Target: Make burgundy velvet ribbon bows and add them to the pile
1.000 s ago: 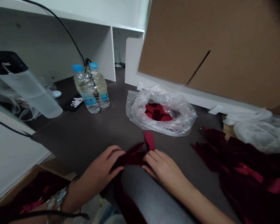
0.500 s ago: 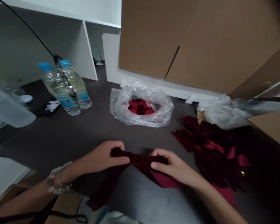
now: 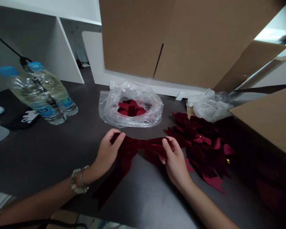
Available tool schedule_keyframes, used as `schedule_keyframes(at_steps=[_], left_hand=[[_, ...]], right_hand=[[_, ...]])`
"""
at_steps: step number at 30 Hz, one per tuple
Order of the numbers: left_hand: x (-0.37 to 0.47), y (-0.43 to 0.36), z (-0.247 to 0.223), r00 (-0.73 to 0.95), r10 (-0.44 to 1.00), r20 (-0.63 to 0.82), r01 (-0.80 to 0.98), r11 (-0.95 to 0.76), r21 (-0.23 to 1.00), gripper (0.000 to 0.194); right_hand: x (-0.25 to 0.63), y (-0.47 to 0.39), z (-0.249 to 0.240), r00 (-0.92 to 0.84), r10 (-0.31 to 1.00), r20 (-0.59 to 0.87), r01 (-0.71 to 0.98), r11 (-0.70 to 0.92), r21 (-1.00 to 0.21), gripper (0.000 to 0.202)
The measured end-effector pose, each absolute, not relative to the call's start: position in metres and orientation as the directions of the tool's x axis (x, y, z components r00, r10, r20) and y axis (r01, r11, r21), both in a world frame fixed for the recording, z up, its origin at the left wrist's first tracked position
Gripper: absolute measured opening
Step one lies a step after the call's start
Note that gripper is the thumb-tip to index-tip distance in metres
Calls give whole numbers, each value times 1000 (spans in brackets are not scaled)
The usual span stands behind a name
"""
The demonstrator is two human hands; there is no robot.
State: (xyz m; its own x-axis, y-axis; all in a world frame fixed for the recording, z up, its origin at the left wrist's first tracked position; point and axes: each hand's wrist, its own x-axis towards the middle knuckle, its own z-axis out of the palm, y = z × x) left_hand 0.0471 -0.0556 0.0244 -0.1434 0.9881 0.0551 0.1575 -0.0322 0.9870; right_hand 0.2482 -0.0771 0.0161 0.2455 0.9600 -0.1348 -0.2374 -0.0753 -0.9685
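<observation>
A dark red velvet bow (image 3: 140, 144) is stretched out between my two hands above the grey tabletop. My left hand (image 3: 111, 149) pinches its left loop, thumb on top. The right loop is gripped by my right hand (image 3: 175, 156), with the fingers partly behind the fabric. One long tail of the bow hangs down and to the left, below my left hand; the other hangs near my right hand. Just beyond the bow stands an opened clear plastic bag (image 3: 133, 119) with red fabric pieces (image 3: 131, 108) inside. To the right of my right hand lies a pile of dark red bows (image 3: 205, 143).
Two clear bottles with blue caps (image 3: 52, 101) stand at the left, beside a black phone (image 3: 26, 119). A large cardboard sheet (image 3: 181, 41) rises at the back. Crumpled white plastic (image 3: 209, 105) lies behind the pile, and a cardboard box (image 3: 269, 117) is at the right.
My hands have raised the bow away from me and spread its loops, so the knot in the middle now shows. The view has swung to the right.
</observation>
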Motion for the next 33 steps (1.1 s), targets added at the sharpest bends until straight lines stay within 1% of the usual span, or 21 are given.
schedule_keyframes(at_steps=[2,4,6,9,11,13,15,17,19,21,25,29,31,33], left_hand=[[47,-54,17,-186,977,107,164,-77,984,19],[46,-54,13,-200,972,121,160,-89,983,19],[44,-54,12,-171,975,142,212,-104,972,20],[42,-56,13,-86,984,154,282,-124,951,19],[41,-56,15,-3,998,69,239,-66,969,20],[40,-56,18,105,990,-92,129,78,989,22],[40,-56,22,248,943,-220,32,219,975,20],[41,-56,24,383,888,-254,-4,276,961,22],[41,-55,24,460,858,-230,8,254,967,34],[42,-53,22,461,864,-204,46,207,977,37],[41,-46,16,371,911,-180,103,153,983,30],[38,-41,16,304,937,-172,131,138,982,33],[37,-41,17,281,943,-179,146,142,979,33],[37,-44,18,292,933,-211,124,182,976,29]], right_hand=[[247,-78,16,265,953,-145,-222,-86,-971,33],[249,-79,19,254,948,-194,-193,-146,-970,35],[254,-80,25,233,942,-241,-171,-204,-964,38],[262,-84,33,216,920,-326,-192,-287,-938,40],[268,-89,35,241,895,-376,-208,-331,-920,40],[275,-96,33,287,875,-391,-201,-344,-917,38],[283,-102,30,338,867,-366,-177,-324,-929,40],[292,-107,25,384,867,-319,-144,-285,-948,43],[299,-110,22,413,871,-264,-97,-247,-964,38],[305,-112,20,426,875,-232,-60,-228,-972,34],[306,-109,18,421,874,-243,-77,-233,-969,39],[302,-104,16,396,900,-181,-71,-166,-983,38],[305,-109,14,382,905,-185,-52,-179,-982,36],[317,-128,12,385,900,-203,-21,-211,-977,35]])
